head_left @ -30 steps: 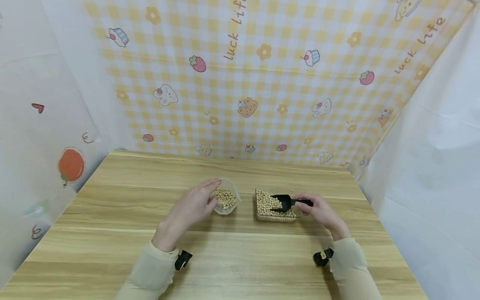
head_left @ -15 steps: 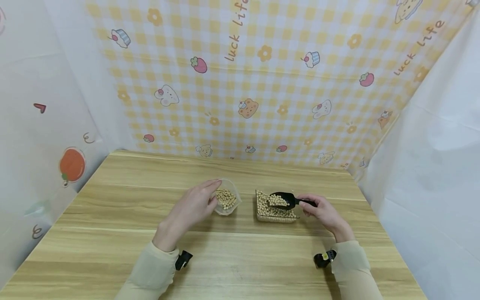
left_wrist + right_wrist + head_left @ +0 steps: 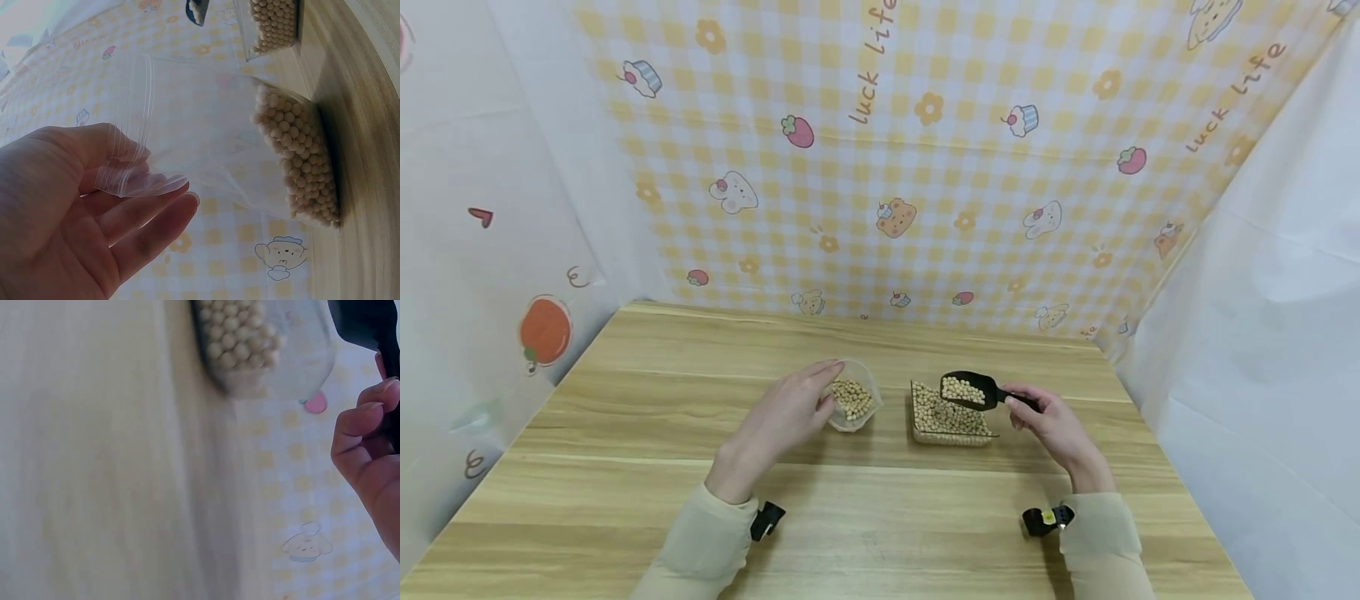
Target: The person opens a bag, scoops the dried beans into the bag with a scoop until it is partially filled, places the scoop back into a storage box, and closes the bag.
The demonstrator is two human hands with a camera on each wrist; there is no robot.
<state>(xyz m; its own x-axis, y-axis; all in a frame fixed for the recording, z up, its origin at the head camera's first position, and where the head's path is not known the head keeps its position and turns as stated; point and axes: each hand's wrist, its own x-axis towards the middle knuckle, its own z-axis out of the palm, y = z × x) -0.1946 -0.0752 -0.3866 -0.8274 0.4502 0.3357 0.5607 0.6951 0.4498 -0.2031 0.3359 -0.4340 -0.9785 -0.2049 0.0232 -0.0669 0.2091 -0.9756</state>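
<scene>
A clear zip bag (image 3: 206, 125) stands on the table with soybeans (image 3: 300, 156) in its bottom, its mouth open. My left hand (image 3: 782, 417) pinches the rim of the bag between thumb and fingers. In my right hand (image 3: 1056, 429) is the handle of a black scoop (image 3: 988, 390), which carries a load of soybeans (image 3: 961, 389). The scoop hangs over a clear rectangular box (image 3: 951, 438) that holds more soybeans. In the right wrist view the fingers (image 3: 365, 419) curl round the black handle, and the scoop is partly cut off by the frame edge.
The wooden table (image 3: 880, 525) reaches back to a yellow checked cloth (image 3: 850, 167) hung behind it. White cloth (image 3: 1262, 333) walls in the right side, and another white sheet (image 3: 475, 292) the left. The box stands a short way right of the bag.
The right hand has lifted the scoop out of the soybeans in the box, now loaded and above the rim. The left hand and the bag have stayed in place.
</scene>
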